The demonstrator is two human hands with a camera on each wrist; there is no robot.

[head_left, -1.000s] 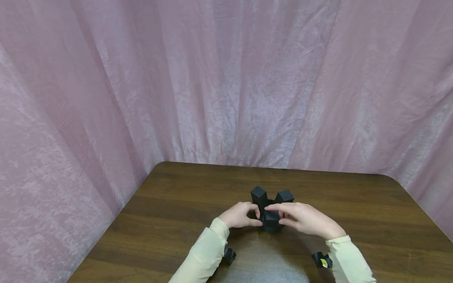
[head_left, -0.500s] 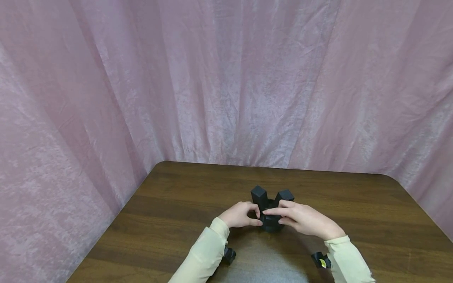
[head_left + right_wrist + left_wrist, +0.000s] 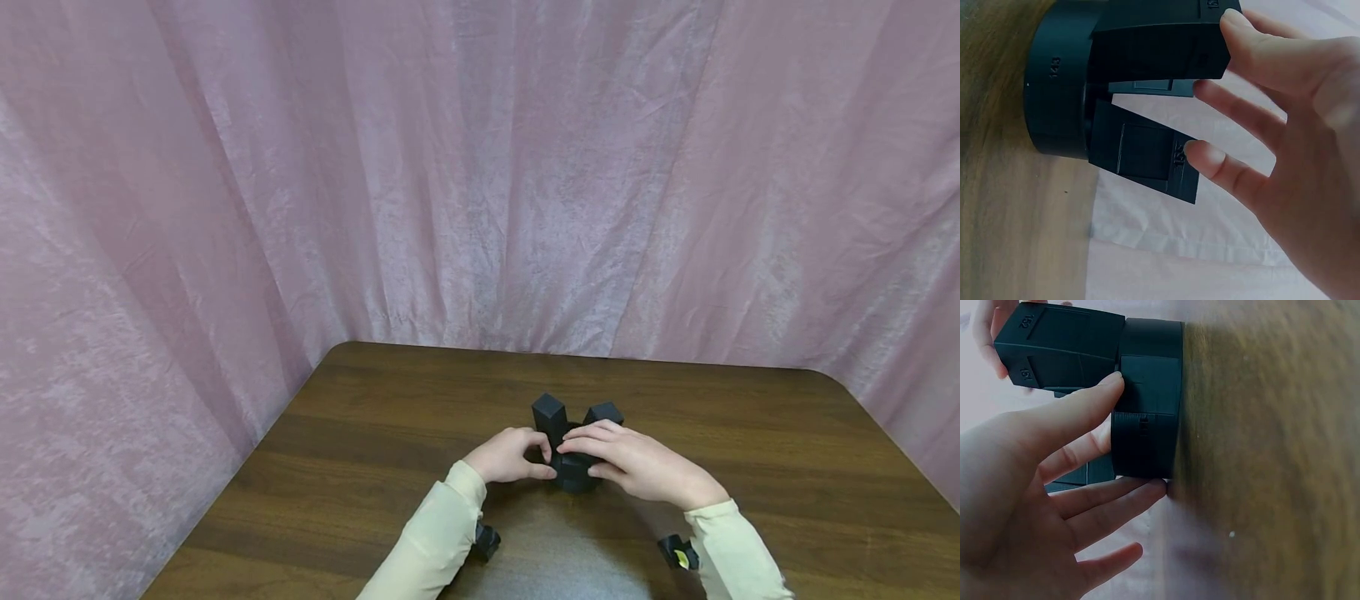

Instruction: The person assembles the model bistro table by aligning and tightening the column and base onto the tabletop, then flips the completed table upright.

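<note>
On the table stands a black round base (image 3: 1150,434) with several tapered black blocks rising from it. My left hand (image 3: 510,456) grips the side of the base, thumb on the near wall and fingers round the far side in the left wrist view. My right hand (image 3: 641,465) reaches over the top and holds the near block (image 3: 1160,44), its thumb at the upper end. Another of its fingertips touches a leaning block (image 3: 1147,150) with raised numerals. Two blocks, a left one (image 3: 550,414) and a right one (image 3: 603,413), show beyond the hands.
The brown wooden table (image 3: 375,400) has rounded far corners. Behind it hangs a pink velvet curtain (image 3: 480,183). Small black devices (image 3: 487,542) sit under both wrists, by the pale sleeves (image 3: 435,533).
My right fingers have shifted over the near block and spread across its top, covering more of it. The right wrist moved slightly left; my left hand and the base stayed put.
</note>
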